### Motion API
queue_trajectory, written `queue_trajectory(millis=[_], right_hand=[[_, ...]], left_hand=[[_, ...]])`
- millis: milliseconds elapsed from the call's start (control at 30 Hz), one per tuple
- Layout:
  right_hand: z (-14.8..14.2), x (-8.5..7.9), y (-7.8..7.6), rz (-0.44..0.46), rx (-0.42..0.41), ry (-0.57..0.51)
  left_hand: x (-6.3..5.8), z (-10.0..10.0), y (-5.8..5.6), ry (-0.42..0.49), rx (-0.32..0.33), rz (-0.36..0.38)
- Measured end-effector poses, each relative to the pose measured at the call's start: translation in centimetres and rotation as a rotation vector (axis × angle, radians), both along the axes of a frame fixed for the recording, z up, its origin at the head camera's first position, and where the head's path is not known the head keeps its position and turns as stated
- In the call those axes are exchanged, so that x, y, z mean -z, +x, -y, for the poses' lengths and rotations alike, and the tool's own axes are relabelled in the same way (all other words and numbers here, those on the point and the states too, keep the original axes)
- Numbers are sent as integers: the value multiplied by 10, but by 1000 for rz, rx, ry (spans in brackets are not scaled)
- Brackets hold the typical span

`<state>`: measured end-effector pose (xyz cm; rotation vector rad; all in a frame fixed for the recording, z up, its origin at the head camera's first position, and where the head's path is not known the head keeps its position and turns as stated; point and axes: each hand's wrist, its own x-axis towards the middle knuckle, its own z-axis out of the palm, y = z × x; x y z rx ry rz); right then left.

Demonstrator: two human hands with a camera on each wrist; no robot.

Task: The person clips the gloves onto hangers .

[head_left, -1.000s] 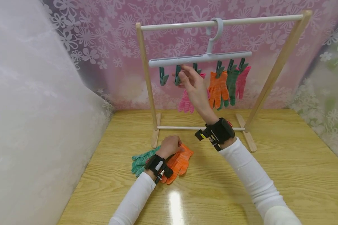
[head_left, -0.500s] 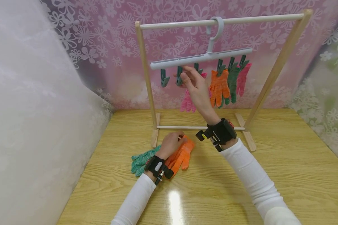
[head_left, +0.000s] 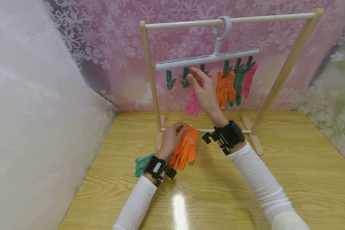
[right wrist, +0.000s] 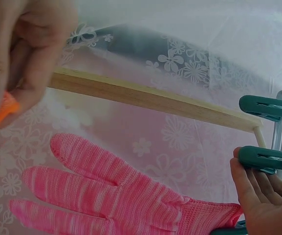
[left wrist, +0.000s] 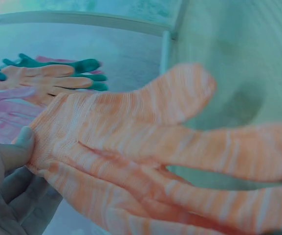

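My left hand (head_left: pixel 171 140) pinches an orange knit glove (head_left: pixel 187 147) by its cuff; the glove's fingers hang down above the table. In the left wrist view the thumb lies on the cuff of the orange glove (left wrist: pixel 116 127). My right hand (head_left: pixel 205 91) grips a green clothespin (head_left: pixel 185 78), second from the left under the pale hanger (head_left: pixel 187 62). The right wrist view shows this clothespin (right wrist: pixel 260 157) between thumb and fingers, with nothing clipped in it. Beside my right hand hangs a pink glove (head_left: pixel 192 103). A bare clothespin (head_left: pixel 169 80) hangs at the hanger's left end.
Further right on the hanger hang an orange glove (head_left: pixel 226 86), a green glove (head_left: pixel 238 86) and a pink glove (head_left: pixel 249 81). A wooden rack (head_left: pixel 149 73) carries the hanger. Green gloves (head_left: pixel 143 164) lie on the table (head_left: pixel 230 195), partly behind my left wrist.
My left hand has lifted the orange glove off the table, up toward the rack. My right hand keeps hold of the same clothespin. The hanger has tilted slightly, its right end higher.
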<state>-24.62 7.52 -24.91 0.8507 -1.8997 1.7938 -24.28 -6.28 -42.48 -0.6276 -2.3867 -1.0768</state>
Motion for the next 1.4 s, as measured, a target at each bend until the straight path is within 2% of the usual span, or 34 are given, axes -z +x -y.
queue_trajectory(millis=[167, 400, 500, 667, 833, 1000, 1233, 1400], right_hand=[[-3, 4, -6, 7, 4, -14], [-2, -1, -4, 16, -8, -45], [-1, -3, -4, 14, -3, -46], [1, -5, -4, 9, 14, -36], [0, -6, -6, 16, 60, -16], [-1, -6, -8, 50, 69, -22], [0, -8, -9, 40, 69, -34], [1, -9, -10, 43, 105, -28]], left_hand=[[-24, 3, 0, 91, 2, -32], [-62, 8, -5, 235, -32, -190], [-76, 9, -8, 281, -61, -233], [-95, 9, -10, 341, -74, -245], [-104, 7, -9, 399, -91, -253], [-108, 2, -7, 439, -117, -304], [-118, -5, -3, 465, -160, -361], [-120, -5, -4, 475, -157, -373]])
